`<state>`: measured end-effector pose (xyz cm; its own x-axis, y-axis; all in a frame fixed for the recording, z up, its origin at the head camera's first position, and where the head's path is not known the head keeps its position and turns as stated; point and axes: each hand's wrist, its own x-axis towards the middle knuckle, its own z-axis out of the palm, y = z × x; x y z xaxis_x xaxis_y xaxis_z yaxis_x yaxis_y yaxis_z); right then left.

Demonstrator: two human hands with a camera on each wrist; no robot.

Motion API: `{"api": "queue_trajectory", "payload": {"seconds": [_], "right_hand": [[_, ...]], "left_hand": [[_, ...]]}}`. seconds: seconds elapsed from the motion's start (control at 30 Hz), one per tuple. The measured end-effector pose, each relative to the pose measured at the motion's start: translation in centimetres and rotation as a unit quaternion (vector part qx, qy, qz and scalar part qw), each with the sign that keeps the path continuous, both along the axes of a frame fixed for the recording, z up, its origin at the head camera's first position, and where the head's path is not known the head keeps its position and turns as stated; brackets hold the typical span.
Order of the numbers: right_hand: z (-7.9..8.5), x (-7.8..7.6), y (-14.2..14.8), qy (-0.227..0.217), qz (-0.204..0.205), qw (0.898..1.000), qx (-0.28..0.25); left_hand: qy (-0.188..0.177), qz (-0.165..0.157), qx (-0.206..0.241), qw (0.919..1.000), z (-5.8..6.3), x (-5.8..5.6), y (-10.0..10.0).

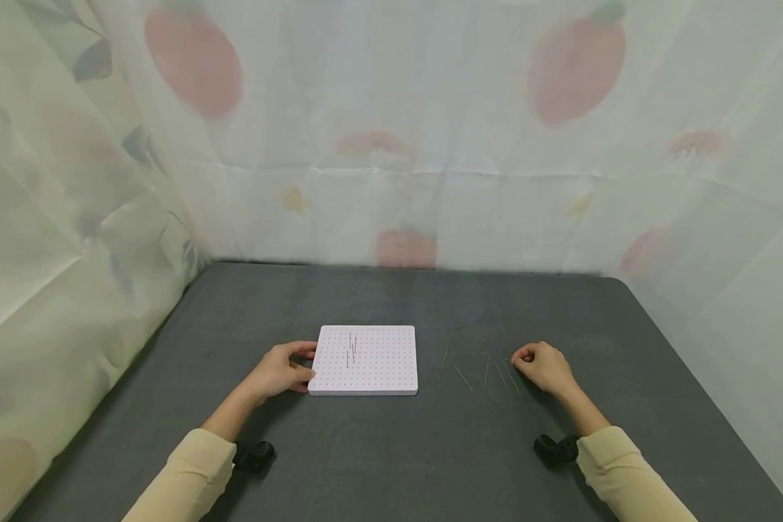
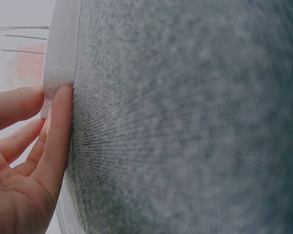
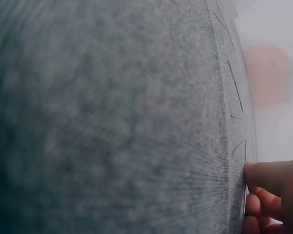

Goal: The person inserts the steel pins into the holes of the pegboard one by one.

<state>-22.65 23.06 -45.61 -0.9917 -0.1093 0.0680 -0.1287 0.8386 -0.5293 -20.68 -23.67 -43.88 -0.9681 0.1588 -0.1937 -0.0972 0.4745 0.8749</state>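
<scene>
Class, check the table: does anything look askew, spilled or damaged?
Nothing looks spilled or damaged. The one untidy spot is right of the board: loose pins lie at differing angles on the table, whereas the upright pins stand close together in the board.

Head cam's up high looking forward and down; it's the widest, with the dark table [image 1: 365, 464] across the lower half of the frame and the curtain [image 1: 496, 181] up top; left wrist cam is super close and low, skimming the table sideways, so tabletop fills the right and the left hand [image 1: 283, 373] sits lower left; right wrist cam's basically the mirror of that, right hand [image 1: 544, 368] lower right; head and left wrist share the white board [image 1: 385, 362], below centre vs upper left; head and right wrist share thin pins [image 1: 462, 377], lower right vs upper right.
</scene>
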Motion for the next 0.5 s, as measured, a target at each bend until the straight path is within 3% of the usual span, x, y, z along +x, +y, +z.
{"api": "queue_trajectory", "payload": {"seconds": [0.5], "right_hand": [[0.35,-0.21,-0.02,-0.008,-0.005,1.000,-0.001]], "left_hand": [[0.000,0.001,0.001,1.0000,-0.21,-0.06,-0.06]]}}
